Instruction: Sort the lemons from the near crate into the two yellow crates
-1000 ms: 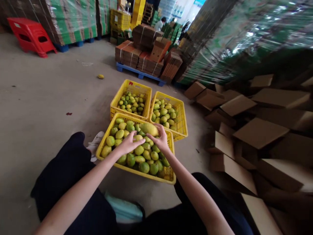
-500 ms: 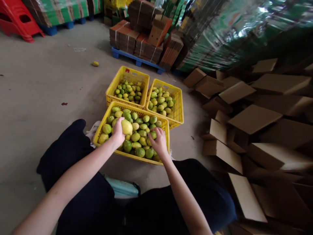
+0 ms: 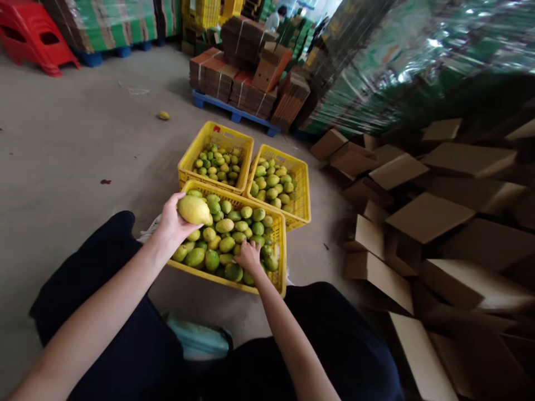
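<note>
My left hand (image 3: 171, 220) is closed around a large yellow lemon (image 3: 194, 209), held above the left side of the front yellow crate (image 3: 285, 250). Several green and yellow lemons (image 3: 224, 225) fill that crate. Down among them, toward the right side, is my right hand (image 3: 249, 257). Its fingers are bent and apart, touching the fruit, and no lemon shows lifted in it. The fingertips are partly lost against the lemons.
Behind stand two more yellow crates, left (image 3: 184, 161) and right (image 3: 307, 195), holding lemons. Cardboard boxes (image 3: 430, 217) are heaped at the right. Flattened cartons lie on a blue pallet (image 3: 236, 114). One lemon (image 3: 163, 115) lies on the floor near a red stool (image 3: 37, 39).
My left hand has moved left and slightly up with the lemon, turning so more of the fruit shows. My right hand has shifted left and lower within the front crate. The view has tilted slightly.
</note>
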Demonstrator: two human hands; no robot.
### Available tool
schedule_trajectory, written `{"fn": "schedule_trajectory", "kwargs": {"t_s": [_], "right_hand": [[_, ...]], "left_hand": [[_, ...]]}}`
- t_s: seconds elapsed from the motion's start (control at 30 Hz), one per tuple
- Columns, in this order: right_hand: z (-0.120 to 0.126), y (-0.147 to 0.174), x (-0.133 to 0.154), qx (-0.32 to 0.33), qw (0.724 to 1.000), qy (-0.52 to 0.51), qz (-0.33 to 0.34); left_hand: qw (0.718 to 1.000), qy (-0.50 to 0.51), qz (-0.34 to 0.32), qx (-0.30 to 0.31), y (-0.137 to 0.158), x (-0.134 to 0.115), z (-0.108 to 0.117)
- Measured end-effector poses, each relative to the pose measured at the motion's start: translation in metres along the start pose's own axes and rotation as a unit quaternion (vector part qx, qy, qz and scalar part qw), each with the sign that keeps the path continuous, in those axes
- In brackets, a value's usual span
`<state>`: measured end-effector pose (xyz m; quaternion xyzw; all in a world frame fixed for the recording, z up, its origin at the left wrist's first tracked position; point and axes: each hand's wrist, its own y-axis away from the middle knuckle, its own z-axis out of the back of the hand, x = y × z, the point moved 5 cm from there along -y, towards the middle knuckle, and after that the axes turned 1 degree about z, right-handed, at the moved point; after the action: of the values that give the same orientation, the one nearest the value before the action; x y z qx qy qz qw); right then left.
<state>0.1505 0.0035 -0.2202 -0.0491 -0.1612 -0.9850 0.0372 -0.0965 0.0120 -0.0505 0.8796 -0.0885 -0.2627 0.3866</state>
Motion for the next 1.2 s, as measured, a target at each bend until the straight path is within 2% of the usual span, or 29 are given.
{"fn": "schedule_trajectory", "kwargs": {"t_s": [0.27,0.43,0.5,0.53,0.6,0.67,0.73,0.83,0.93,1.0,1.07,1.13,1.2], "right_hand": [[0.023,0.017,-0.010,-0.066,0.990,-0.125,0.015],[0.064,0.019,-0.021,-0.077,0.957,-0.276,0.045],[0.087,0.024,-0.027,-0.084,0.921,-0.376,0.057],[0.099,0.028,-0.029,-0.083,0.889,-0.445,0.067],[0.119,0.038,-0.030,-0.068,0.796,-0.595,0.087],[0.133,0.047,-0.025,-0.047,0.708,-0.698,0.100],[0.139,0.052,-0.019,-0.046,0.661,-0.743,0.098],[0.140,0.050,-0.007,-0.063,0.620,-0.778,0.084],[0.139,0.047,0.004,-0.077,0.580,-0.810,0.050],[0.139,0.048,0.012,-0.050,0.542,-0.838,0.035],[0.144,0.052,0.022,0.002,0.513,-0.856,0.061],[0.149,0.056,0.031,0.037,0.501,-0.858,0.108],[0.152,0.057,0.036,0.030,0.506,-0.853,0.127]], "left_hand": [[0.998,-0.042,0.028,0.034,-0.006,0.021,-0.009],[0.996,-0.014,0.060,0.062,0.002,0.035,-0.018],[0.990,-0.004,0.101,0.094,0.008,0.040,-0.024],[0.986,-0.008,0.123,0.109,0.010,0.042,-0.027],[0.980,-0.028,0.146,0.135,0.013,0.044,-0.031],[0.976,-0.055,0.136,0.162,0.013,0.044,-0.034],[0.969,-0.075,0.121,0.201,0.012,0.044,-0.037],[0.957,-0.100,0.116,0.248,0.014,0.048,-0.044],[0.956,-0.110,0.082,0.260,0.016,0.050,-0.052],[0.953,-0.117,0.065,0.272,0.017,0.054,-0.058],[0.946,-0.129,0.053,0.292,0.015,0.059,-0.062],[0.939,-0.147,0.031,0.310,0.012,0.065,-0.064],[0.932,-0.177,0.005,0.317,0.009,0.071,-0.064]]}}
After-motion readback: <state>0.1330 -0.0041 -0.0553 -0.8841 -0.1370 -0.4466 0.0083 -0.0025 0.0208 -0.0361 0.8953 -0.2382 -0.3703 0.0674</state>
